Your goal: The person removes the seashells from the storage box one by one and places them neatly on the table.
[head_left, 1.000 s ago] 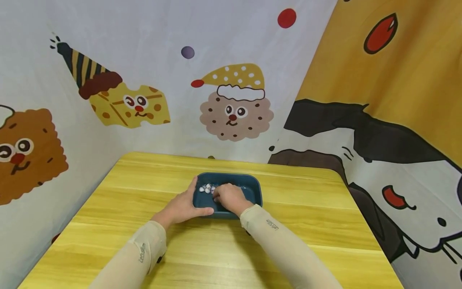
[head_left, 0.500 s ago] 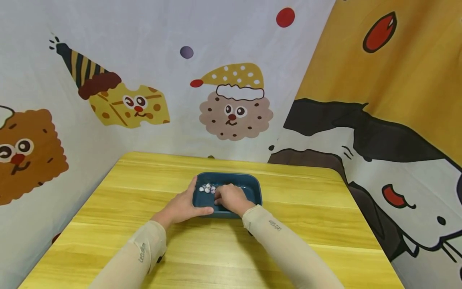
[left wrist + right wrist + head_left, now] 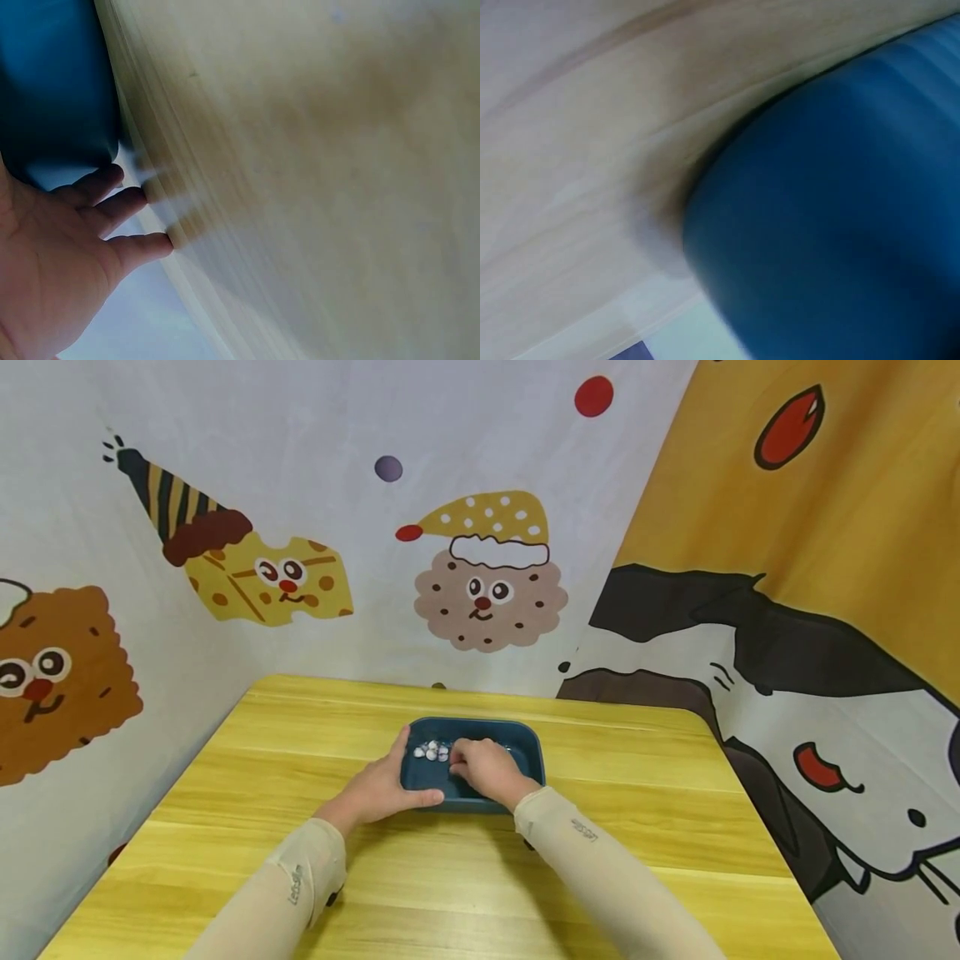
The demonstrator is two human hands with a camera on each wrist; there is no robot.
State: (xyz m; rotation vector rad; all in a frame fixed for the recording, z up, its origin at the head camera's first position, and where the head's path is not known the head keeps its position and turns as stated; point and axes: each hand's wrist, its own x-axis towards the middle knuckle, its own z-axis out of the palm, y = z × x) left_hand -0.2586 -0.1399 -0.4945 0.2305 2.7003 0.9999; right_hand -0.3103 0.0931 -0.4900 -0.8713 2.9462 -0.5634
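A dark blue rectangular tray (image 3: 528, 777) stands on the table, and several small whitish, shell-like pieces (image 3: 431, 752) lie together in its left part. My left hand (image 3: 375, 789) is spread at the tray's left front corner, index finger up along the left side and thumb stretched along the front wall. In the left wrist view its other fingers (image 3: 142, 246) reach out straight at the table surface. Reaching over the front rim, my right hand (image 3: 483, 766) is inside the tray with curled fingers, just right of the pieces. Its fingertips are hidden, so I cannot tell whether they hold a piece.
The yellow wood-grain table (image 3: 622, 827) extends around the tray on all sides. Behind it hangs a white cloth (image 3: 315, 652) printed with cartoon food, and a printed orange and grey cloth (image 3: 712, 527) hangs at the right.
My right hand has shifted slightly to the right inside the tray, leaving more of the small whitish pieces in sight. My left hand and the tray have stayed in place.
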